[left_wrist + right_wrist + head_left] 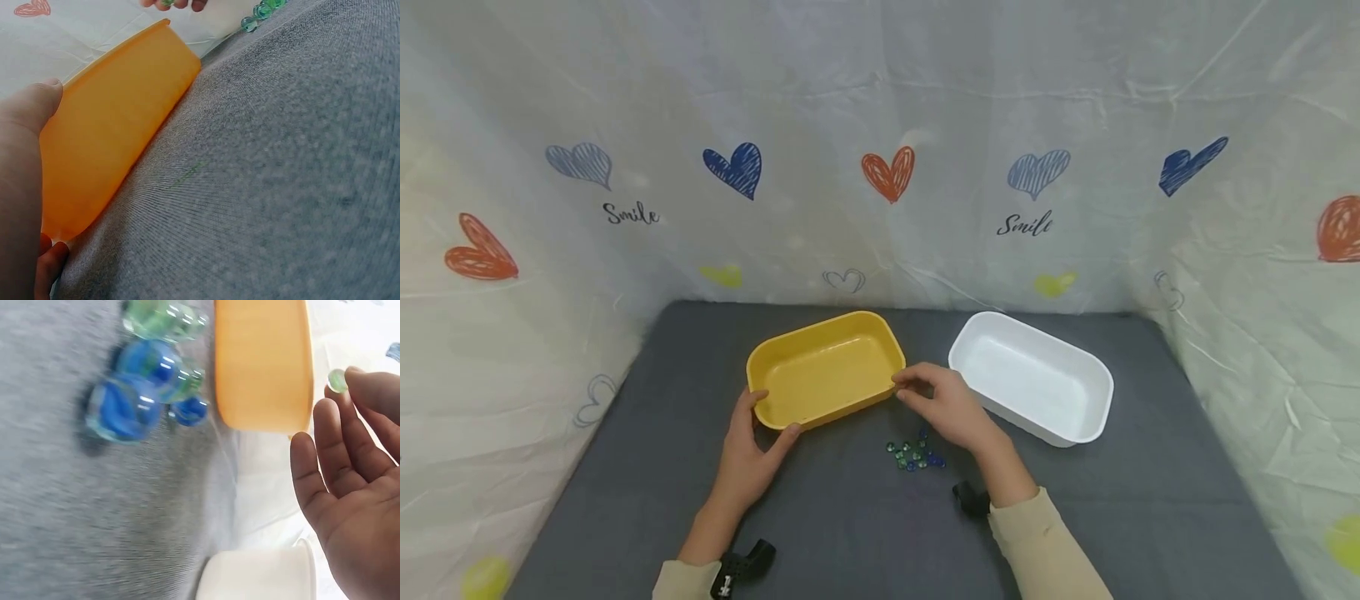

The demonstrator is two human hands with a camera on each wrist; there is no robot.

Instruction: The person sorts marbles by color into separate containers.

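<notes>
The yellow tray sits on the grey cloth, slightly turned. My left hand grips its near left corner, thumb on the near wall and fingers at the left rim. In the right wrist view, my right hand pinches a clear green marble between thumb and fingertip, its other fingers loosely spread. The head view places this hand at the tray's right rim. Below it on the cloth lies a cluster of green and blue marbles.
A white tray stands to the right of the yellow one, angled the other way. Behind the table hangs a pale curtain printed with hearts. Each wrist wears a black camera mount, such as the left one.
</notes>
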